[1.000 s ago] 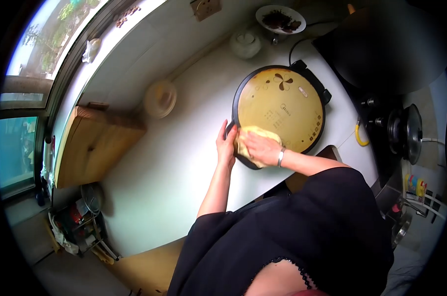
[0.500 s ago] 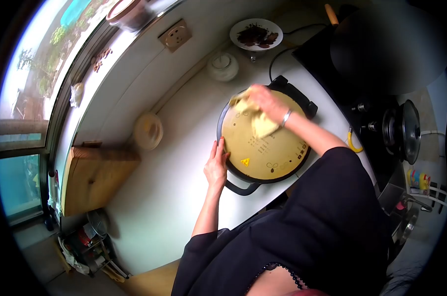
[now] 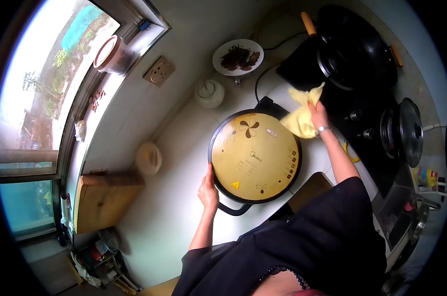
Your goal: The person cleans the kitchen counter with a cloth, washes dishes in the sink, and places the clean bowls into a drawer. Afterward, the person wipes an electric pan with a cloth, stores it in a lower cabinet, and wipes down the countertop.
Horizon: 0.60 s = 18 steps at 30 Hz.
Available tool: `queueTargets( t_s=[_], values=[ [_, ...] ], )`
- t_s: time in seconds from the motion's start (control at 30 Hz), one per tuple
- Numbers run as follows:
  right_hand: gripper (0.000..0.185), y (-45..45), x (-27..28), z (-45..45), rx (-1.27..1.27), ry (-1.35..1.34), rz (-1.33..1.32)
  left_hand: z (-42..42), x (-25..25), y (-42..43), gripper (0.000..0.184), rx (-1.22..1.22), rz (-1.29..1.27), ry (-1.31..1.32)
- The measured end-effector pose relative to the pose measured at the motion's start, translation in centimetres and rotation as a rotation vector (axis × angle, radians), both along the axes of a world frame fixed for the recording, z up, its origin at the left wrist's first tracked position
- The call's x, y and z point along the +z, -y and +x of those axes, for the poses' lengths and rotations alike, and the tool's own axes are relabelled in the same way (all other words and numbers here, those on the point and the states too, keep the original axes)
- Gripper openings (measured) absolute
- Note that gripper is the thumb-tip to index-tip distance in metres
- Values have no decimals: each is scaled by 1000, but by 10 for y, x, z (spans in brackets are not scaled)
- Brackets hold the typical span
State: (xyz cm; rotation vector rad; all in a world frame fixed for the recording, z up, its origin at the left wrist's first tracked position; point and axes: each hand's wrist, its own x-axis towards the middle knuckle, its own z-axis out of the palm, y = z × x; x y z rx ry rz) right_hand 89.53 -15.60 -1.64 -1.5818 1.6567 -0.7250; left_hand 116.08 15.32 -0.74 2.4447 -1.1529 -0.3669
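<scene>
A round electric griddle (image 3: 253,167), with a gold printed lid and a black rim, stands closed on the white counter. My left hand (image 3: 208,191) grips its left edge, fingers along the rim near the front handle (image 3: 236,212). Its underside fingers are partly hidden. My right hand (image 3: 319,117) clutches a pale yellow cloth (image 3: 301,121) that hangs bunched beyond the griddle's upper right edge. The cloth is slightly blurred, and one corner overlaps the rim in view.
A plate with dark brown pieces (image 3: 252,45) stands behind, beside a glass jar (image 3: 209,93). On the right is a black stove (image 3: 354,106) with a wok (image 3: 376,54) and a lidded pot (image 3: 409,130). Leftward are a round plastic container (image 3: 148,159) and a wooden block (image 3: 105,202).
My right hand has moved the cloth off the lid, out to the right side. The whole lid print now shows. My left hand keeps its place on the rim, and the view has shifted.
</scene>
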Motion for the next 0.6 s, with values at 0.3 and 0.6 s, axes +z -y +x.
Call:
queueTargets(
  t_s=[0.3, 0.6],
  values=[
    [56, 80, -35, 162, 474, 63, 417, 5, 0, 3, 44, -10, -7, -130],
    [40, 81, -56, 146, 76, 610, 411, 11, -2, -6, 46, -20, -38, -161]
  ],
)
